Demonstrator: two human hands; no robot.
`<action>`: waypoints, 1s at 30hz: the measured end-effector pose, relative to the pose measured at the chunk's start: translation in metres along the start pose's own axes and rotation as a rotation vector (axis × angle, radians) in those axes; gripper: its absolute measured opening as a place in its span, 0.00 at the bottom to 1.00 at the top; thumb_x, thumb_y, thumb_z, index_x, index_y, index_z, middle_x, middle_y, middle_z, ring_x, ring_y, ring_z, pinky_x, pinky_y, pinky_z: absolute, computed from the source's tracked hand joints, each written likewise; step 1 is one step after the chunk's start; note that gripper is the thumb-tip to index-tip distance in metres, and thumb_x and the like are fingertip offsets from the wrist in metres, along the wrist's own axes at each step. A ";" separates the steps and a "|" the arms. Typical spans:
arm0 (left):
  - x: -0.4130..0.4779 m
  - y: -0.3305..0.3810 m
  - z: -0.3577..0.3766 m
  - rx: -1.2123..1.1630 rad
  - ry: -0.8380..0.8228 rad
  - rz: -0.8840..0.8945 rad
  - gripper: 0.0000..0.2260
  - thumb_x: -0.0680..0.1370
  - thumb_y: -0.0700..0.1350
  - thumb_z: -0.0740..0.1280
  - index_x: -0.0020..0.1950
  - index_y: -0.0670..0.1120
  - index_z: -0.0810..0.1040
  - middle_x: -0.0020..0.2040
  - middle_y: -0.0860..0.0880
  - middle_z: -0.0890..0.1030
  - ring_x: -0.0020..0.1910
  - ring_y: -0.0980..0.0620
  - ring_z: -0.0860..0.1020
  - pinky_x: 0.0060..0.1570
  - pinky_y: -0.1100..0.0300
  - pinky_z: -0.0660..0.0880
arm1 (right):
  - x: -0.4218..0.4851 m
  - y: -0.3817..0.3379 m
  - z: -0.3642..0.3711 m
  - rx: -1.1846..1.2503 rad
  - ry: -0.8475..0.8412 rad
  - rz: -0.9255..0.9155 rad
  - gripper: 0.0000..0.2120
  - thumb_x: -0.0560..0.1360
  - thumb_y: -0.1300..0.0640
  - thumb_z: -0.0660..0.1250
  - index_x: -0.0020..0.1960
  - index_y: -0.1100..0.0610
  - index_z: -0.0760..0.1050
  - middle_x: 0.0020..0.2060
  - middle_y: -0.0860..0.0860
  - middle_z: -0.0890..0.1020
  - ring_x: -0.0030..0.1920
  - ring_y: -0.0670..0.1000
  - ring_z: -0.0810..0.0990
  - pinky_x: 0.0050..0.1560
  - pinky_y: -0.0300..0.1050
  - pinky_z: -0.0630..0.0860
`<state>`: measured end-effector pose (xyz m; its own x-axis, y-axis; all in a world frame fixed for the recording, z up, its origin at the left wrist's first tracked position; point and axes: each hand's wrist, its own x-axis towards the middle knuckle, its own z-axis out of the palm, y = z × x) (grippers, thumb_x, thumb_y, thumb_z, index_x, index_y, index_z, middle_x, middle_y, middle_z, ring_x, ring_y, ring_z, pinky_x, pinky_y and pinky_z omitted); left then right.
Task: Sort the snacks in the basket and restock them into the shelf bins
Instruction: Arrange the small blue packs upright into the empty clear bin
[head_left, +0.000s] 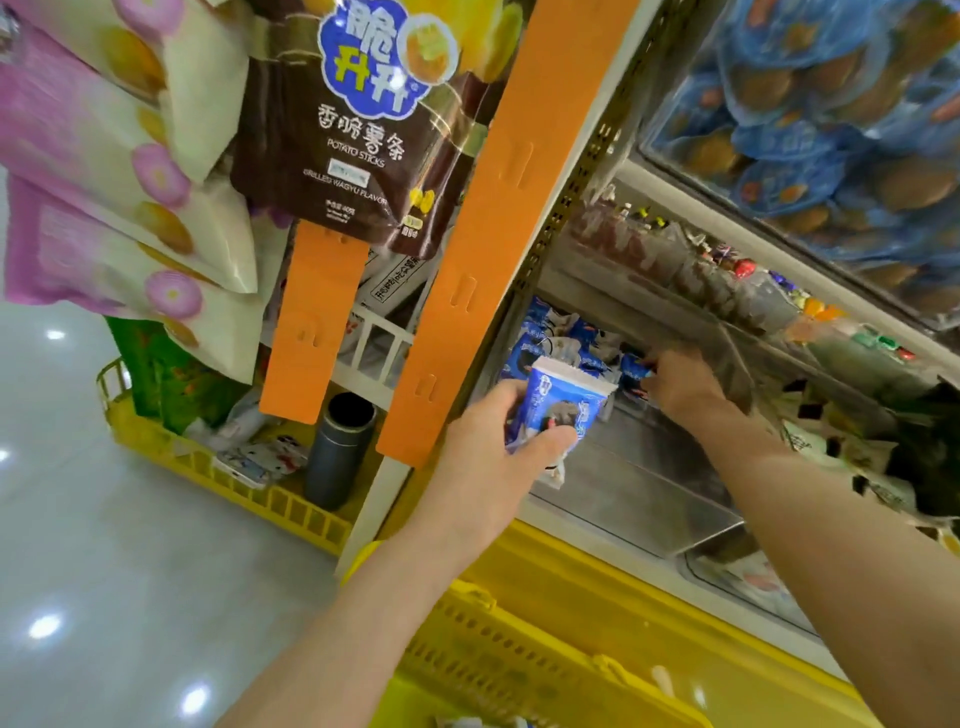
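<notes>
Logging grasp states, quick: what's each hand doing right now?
Left hand: holding a blue-and-white snack packet.
Right hand: inside the shelf bin, grip hidden, cannot tell.

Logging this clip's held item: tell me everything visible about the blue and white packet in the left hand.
The blue and white packet is a snack pack in glossy, plastic-looking film, with a white crimped top seal and a dark picture at mid-front; its print is too blurred to read. The left hand grips its lower part, thumb across the front. It is tilted, seal uppermost, in front of the clear shelf bin holding similar packets.
</notes>
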<state>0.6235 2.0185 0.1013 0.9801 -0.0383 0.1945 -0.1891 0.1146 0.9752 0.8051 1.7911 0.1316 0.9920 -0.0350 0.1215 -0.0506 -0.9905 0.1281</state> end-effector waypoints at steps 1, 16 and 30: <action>0.001 -0.001 0.000 -0.016 -0.004 -0.005 0.09 0.75 0.48 0.68 0.49 0.59 0.70 0.46 0.61 0.77 0.45 0.70 0.77 0.38 0.74 0.74 | 0.003 0.002 0.003 -0.003 -0.016 -0.005 0.17 0.76 0.61 0.64 0.64 0.64 0.72 0.62 0.63 0.74 0.61 0.63 0.73 0.59 0.52 0.72; 0.007 -0.005 0.004 -0.018 -0.024 0.007 0.11 0.74 0.48 0.68 0.45 0.62 0.68 0.44 0.62 0.76 0.43 0.73 0.75 0.33 0.76 0.72 | 0.026 0.010 0.007 0.035 0.005 -0.006 0.14 0.77 0.62 0.64 0.62 0.63 0.72 0.58 0.62 0.77 0.53 0.58 0.76 0.48 0.45 0.68; 0.000 0.000 0.011 0.017 -0.005 -0.152 0.06 0.77 0.47 0.65 0.51 0.55 0.70 0.46 0.57 0.77 0.43 0.63 0.76 0.33 0.74 0.71 | -0.089 -0.035 -0.044 0.793 0.219 -0.290 0.07 0.79 0.57 0.60 0.53 0.55 0.75 0.46 0.49 0.81 0.41 0.40 0.79 0.45 0.32 0.76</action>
<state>0.6230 2.0079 0.1021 0.9973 -0.0587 0.0445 -0.0391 0.0902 0.9952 0.7135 1.8350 0.1594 0.9045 0.1782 0.3874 0.3766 -0.7600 -0.5297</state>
